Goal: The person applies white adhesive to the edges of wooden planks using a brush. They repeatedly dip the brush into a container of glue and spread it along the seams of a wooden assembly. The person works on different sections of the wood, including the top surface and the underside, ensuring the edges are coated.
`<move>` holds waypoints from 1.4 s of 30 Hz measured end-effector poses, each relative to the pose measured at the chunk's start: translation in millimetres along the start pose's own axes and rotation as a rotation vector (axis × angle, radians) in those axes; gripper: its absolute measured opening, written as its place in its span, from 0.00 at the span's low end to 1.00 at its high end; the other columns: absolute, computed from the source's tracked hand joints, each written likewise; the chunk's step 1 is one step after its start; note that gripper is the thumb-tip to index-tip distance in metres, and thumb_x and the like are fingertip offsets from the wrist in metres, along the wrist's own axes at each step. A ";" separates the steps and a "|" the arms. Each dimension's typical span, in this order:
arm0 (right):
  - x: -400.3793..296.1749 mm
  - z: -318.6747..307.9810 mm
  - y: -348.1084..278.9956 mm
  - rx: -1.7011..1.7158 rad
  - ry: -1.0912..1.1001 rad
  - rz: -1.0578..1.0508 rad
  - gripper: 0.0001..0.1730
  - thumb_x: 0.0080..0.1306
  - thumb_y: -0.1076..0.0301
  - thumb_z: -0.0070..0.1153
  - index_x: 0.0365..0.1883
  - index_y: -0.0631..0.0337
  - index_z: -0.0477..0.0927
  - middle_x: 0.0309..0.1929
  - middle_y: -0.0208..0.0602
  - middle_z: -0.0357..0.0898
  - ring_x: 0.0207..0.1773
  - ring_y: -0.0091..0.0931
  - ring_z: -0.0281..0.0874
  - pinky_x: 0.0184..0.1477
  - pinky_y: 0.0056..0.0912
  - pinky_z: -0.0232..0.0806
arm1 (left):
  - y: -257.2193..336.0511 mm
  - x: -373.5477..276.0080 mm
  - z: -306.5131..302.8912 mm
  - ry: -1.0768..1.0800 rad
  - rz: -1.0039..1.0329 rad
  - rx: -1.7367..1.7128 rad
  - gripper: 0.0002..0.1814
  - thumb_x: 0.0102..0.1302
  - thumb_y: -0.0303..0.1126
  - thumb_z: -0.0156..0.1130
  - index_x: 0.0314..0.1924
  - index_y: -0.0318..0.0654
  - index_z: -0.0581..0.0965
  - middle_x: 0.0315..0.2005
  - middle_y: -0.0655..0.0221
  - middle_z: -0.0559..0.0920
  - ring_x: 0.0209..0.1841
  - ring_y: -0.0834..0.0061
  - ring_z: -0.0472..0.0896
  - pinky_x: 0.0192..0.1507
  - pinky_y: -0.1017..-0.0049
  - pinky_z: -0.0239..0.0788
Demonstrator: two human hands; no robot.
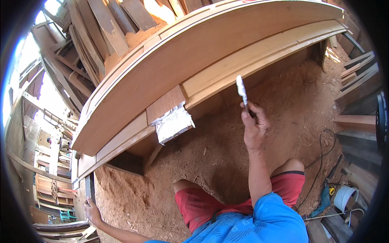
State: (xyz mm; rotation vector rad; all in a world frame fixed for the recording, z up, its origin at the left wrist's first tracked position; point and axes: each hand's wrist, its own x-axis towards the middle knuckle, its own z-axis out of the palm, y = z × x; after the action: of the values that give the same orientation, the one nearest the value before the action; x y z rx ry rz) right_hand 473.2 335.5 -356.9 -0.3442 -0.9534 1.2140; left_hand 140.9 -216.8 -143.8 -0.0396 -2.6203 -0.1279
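My right hand [255,127] grips a narrow tool [242,88] with a dark handle, its upright blade coated in white paste. It is held in the air over the floor, apart from the long wooden workpiece [206,60] with a curved edge. A board smeared with white paste [175,125] juts from the workpiece's near side, next to a reddish wooden block [166,104]. At the far left my left hand [93,211] is wrapped around a dark wooden post [90,188] under the workpiece's left end. Some of its fingers are hidden.
Sawdust covers the floor [206,170]. Planks [106,27] lean behind the workpiece, and stacked timber [358,91] lies at the right. A teal power tool [322,199], a loose cable [321,158] and a white bucket [343,197] are at the lower right.
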 end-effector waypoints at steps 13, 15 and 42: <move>69.3 -37.3 -4.3 -0.021 0.236 -0.173 0.18 0.67 0.76 0.68 0.55 0.64 0.83 0.47 0.31 0.84 0.47 0.16 0.76 0.52 0.20 0.70 | 5.1 0.6 3.1 -0.006 -0.013 -0.064 0.32 0.78 0.56 0.50 0.58 0.31 0.78 0.50 0.41 0.83 0.54 0.40 0.80 0.59 0.53 0.67; 63.1 -44.2 0.8 -0.149 0.196 -0.150 0.17 0.67 0.75 0.69 0.55 0.64 0.83 0.47 0.31 0.84 0.48 0.16 0.77 0.53 0.21 0.71 | 0.8 4.1 5.8 0.007 -0.017 -0.048 0.31 0.78 0.56 0.50 0.58 0.31 0.79 0.50 0.40 0.83 0.54 0.40 0.80 0.59 0.52 0.67; 32.0 -24.1 5.7 -0.285 0.027 -0.213 0.18 0.65 0.77 0.71 0.53 0.64 0.81 0.53 0.34 0.82 0.53 0.21 0.77 0.55 0.27 0.71 | 4.5 0.3 2.4 0.002 -0.022 -0.081 0.32 0.78 0.57 0.51 0.57 0.30 0.78 0.52 0.41 0.82 0.56 0.42 0.79 0.61 0.54 0.66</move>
State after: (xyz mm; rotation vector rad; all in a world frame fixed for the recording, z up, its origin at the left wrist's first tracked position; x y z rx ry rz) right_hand 489.4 372.4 -361.0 -0.4705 -1.1129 0.8783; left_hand 139.7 -212.1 -145.4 -0.0384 -2.6129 -0.2419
